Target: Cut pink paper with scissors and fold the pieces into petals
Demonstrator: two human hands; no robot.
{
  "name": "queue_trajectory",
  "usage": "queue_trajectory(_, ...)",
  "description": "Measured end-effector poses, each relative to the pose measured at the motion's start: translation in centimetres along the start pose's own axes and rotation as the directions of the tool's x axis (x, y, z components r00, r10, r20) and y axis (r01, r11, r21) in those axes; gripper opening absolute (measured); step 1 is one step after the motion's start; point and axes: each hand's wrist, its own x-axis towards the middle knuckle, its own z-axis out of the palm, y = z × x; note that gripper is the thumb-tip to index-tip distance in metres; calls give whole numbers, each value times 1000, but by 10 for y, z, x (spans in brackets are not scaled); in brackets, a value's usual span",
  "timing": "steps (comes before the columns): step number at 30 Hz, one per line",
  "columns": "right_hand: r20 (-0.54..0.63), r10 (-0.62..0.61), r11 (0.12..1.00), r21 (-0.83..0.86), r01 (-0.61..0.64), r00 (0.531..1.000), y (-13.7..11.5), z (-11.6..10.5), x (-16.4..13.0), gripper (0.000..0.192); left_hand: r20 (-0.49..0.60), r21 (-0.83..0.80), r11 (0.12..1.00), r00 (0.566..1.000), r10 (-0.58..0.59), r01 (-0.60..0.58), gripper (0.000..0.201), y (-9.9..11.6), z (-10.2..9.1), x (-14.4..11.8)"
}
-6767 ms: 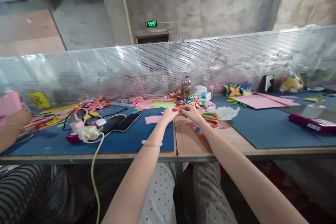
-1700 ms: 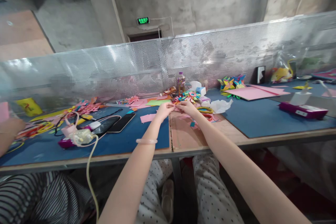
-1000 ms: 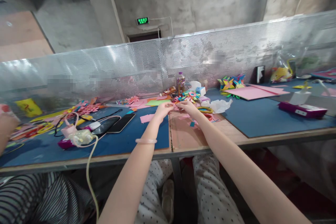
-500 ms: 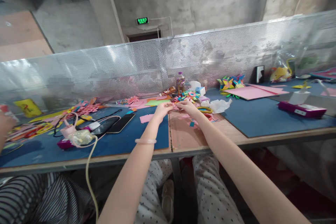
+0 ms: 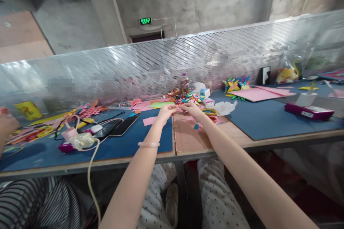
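My left hand [image 5: 167, 111] and my right hand [image 5: 191, 108] meet over the middle of the table, fingertips pinched close together. Between them is a small pink paper piece [image 5: 178, 108], mostly covered by the fingers; its exact shape is too small to make out. Just beyond my right hand sits a multicoloured paper flower [image 5: 195, 97]. Scissors with yellow handles [image 5: 209, 112] lie beside my right wrist, near a crumpled white tissue [image 5: 226, 107]. Left of my left hand lies a pink paper sheet [image 5: 149, 121], with a green sheet [image 5: 161, 105] behind it.
A drink bottle [image 5: 184, 85] stands at the back. Two phones, a black one [image 5: 124, 126] nearest, and a power strip with cables [image 5: 83, 140] lie left. Another person's hand [image 5: 8, 126] is at far left. Pink sheets [image 5: 259, 94] and a purple tissue pack [image 5: 309, 111] lie right.
My hands stay in nearly the same place, still pinched together. The other person's hand at the far left has shifted slightly.
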Motion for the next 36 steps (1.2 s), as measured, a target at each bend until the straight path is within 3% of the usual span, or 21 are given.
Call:
queue_trajectory(9,-23,-35,994,-100,32,999,-4,3,-1,32,-41,52,999,999,13,-11,22,1,2,-1)
queue_trajectory(15,-20,-36,993,-116,34,999,-5,4,-2,30,-13,61,998,1000,5,-4,18,2,3,-4)
queue_trajectory(36,-31,-29,997,-76,27,999,-4,2,-2,24,-43,74,997,999,-32,35,26,2,2,-4)
